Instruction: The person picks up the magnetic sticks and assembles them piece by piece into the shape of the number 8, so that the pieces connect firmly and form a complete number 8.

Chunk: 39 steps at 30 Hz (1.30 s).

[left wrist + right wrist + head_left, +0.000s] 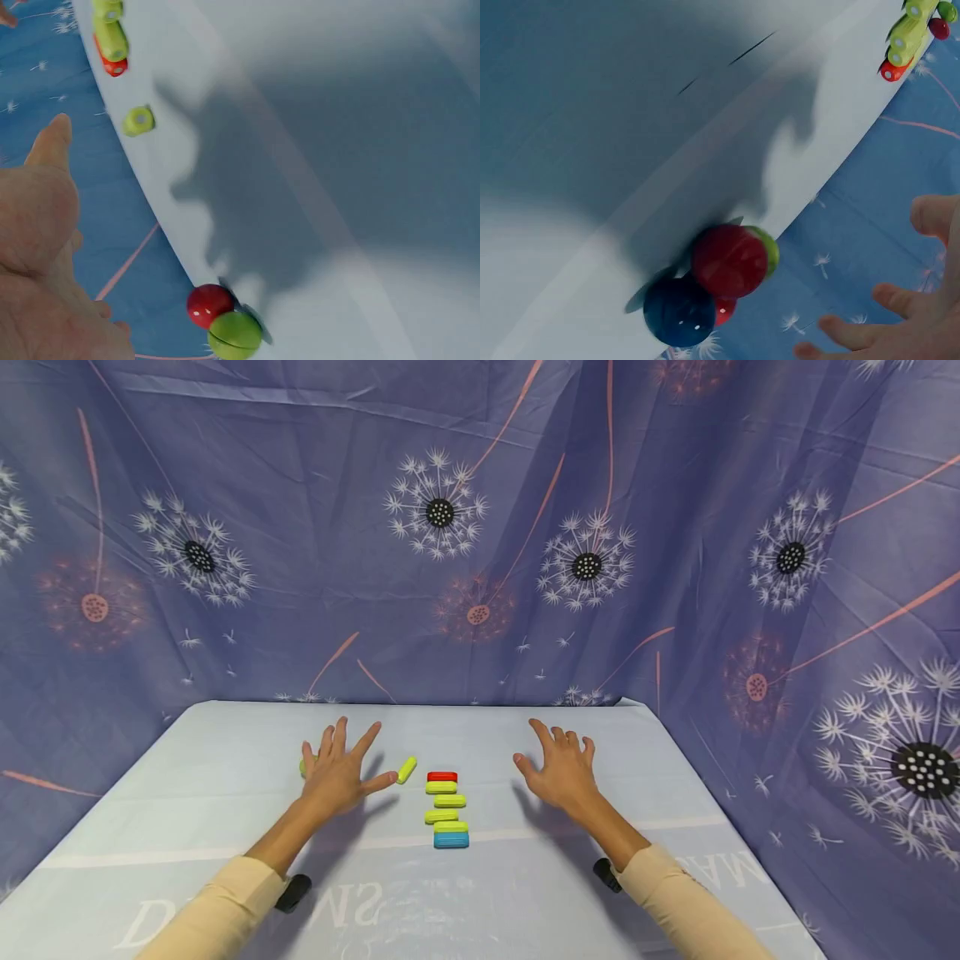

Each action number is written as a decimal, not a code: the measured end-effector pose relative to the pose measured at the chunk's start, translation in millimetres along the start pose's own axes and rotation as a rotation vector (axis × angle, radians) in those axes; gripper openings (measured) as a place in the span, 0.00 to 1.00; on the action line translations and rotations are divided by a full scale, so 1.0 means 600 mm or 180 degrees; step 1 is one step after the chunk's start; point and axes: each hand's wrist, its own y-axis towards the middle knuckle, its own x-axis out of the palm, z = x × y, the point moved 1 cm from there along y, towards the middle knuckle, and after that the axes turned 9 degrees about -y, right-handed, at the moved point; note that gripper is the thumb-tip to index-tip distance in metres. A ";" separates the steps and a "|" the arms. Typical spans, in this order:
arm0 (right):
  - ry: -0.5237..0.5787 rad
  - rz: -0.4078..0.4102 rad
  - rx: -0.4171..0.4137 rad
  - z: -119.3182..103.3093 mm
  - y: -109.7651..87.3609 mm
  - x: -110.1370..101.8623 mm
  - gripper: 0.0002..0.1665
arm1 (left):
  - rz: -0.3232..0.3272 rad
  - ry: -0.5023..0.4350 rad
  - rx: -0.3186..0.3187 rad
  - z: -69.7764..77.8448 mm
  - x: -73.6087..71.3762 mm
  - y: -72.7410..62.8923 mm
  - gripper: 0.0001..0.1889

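My left hand (336,777) hovers over the table with fingers spread, holding nothing. Its thumb tip overlaps one end of a loose yellow-green ridged bar (407,769) in the head view. Behind its fingers a green ball (303,766) partly shows; the left wrist view has it as a green ball (235,335) beside a red ball (210,305). On the other side my right hand (562,770) is also raised and spread, with nothing in it. Below it, hidden from the head view, sit a large red ball (730,261), a dark blue ball (679,311) and a green ball (768,251).
Between the hands runs a staggered column of bars: a red bar (442,776) at the far end, several yellow-green bars (450,801), and a blue bar (451,840) nearest me. A white cloth covers the table (540,893). Patterned blue curtain (315,527) hangs behind and at the sides.
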 end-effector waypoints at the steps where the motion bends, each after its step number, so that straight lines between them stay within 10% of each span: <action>1: 0.0061 0.0045 -0.0002 0.003 0.001 0.000 0.39 | 0.0004 -0.0029 0.0003 0.002 0.000 0.001 0.46; 18: 0.0780 -0.0020 0.0171 0.054 0.004 0.002 0.35 | -0.0187 -0.0543 0.0024 0.017 0.026 0.023 0.45; 39: 0.0582 -0.0126 0.0180 0.068 -0.003 0.022 0.24 | 0.0014 -0.0924 -0.0092 0.015 0.076 0.043 0.35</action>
